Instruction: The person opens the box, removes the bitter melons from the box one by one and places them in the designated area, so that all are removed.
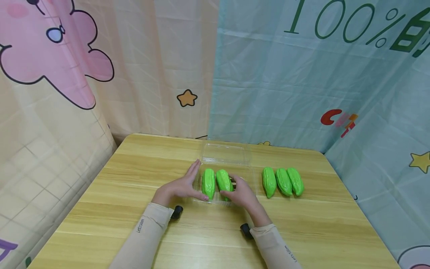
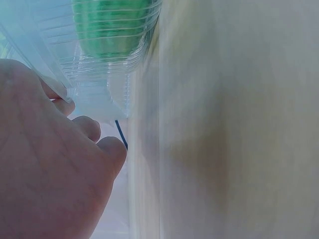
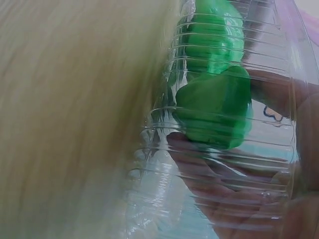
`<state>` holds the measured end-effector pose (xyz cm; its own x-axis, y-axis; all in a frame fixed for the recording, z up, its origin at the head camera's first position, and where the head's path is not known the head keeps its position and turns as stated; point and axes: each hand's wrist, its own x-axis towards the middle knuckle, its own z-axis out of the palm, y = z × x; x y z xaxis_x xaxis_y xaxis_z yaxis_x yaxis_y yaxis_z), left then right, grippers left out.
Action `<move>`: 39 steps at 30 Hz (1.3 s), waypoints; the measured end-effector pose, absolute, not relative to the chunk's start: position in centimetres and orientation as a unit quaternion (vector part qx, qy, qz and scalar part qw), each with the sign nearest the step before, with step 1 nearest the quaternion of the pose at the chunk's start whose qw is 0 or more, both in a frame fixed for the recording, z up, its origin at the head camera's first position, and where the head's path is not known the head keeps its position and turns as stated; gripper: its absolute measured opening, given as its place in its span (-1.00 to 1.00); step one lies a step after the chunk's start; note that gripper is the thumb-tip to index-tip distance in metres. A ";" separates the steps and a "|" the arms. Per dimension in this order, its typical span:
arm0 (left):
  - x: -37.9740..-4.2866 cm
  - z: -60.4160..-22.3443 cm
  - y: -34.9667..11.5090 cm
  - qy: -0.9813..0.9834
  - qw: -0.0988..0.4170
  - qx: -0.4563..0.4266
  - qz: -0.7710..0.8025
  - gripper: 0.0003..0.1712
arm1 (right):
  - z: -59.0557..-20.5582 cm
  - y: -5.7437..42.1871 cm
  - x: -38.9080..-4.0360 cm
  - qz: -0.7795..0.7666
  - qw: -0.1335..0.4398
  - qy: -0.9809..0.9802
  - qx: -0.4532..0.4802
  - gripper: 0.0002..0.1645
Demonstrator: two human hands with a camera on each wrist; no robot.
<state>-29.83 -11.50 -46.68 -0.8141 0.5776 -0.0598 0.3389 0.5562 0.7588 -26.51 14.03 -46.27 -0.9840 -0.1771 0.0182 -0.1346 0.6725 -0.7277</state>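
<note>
A clear plastic clamshell box lies with its lid folded back. Two green, ribbed bitter melons sit side by side in its base: a left one and a right one. My right hand reaches over the box's right wall and grips the right bitter melon. Through the clear side in the right wrist view, fingers and thumb flank that bitter melon. My left hand is spread along the box's left side, thumb near the front edge. In the left wrist view, its fingertips touch the rim.
Right of the box, three more bitter melons lie in a row: one nearest, a middle one and one farthest right. The wooden table backs onto printed curtains.
</note>
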 end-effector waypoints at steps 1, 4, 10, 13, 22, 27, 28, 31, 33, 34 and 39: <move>-29.8 -46.7 -11.5 0.869 0.152 0.264 0.390 0.65 | -46.2 14.0 -26.5 -0.398 0.026 0.913 -0.084 -0.17; -29.8 -46.7 -11.5 0.869 0.152 0.266 0.390 0.65 | -46.3 14.0 -26.5 -0.400 0.025 0.912 -0.085 -0.17; -29.9 -46.6 -11.5 0.868 0.152 0.266 0.392 0.65 | -46.2 13.9 -26.5 -0.404 0.023 0.911 -0.083 -0.18; -29.9 -46.6 -11.5 0.868 0.154 0.265 0.390 0.67 | -46.2 13.9 -26.5 -0.407 0.022 0.910 -0.077 -0.18; -29.8 -46.4 -11.5 0.867 0.154 0.264 0.393 0.66 | -45.9 14.1 -26.6 -0.427 0.012 0.903 -0.057 -0.16; -29.8 -46.5 -11.5 0.866 0.150 0.265 0.397 0.66 | -45.7 14.2 -26.6 -0.440 0.002 0.897 -0.053 -0.17; -29.8 -46.6 -11.5 0.865 0.150 0.265 0.397 0.66 | -45.6 14.3 -26.6 -0.443 0.001 0.895 -0.054 -0.17; -29.8 -46.7 -11.5 0.865 0.148 0.268 0.398 0.66 | -45.3 14.4 -26.5 -0.461 0.000 0.886 -0.044 -0.17; -29.8 -46.6 -11.5 0.865 0.149 0.268 0.398 0.66 | -45.1 14.5 -26.5 -0.472 0.000 0.881 -0.039 -0.16; -29.8 -46.6 -11.5 0.865 0.150 0.268 0.397 0.66 | -45.1 14.5 -26.5 -0.480 0.000 0.877 -0.037 -0.16; -29.8 -46.6 -11.5 0.865 0.154 0.267 0.396 0.67 | -44.9 14.8 -26.6 -0.510 -0.003 0.859 -0.032 -0.15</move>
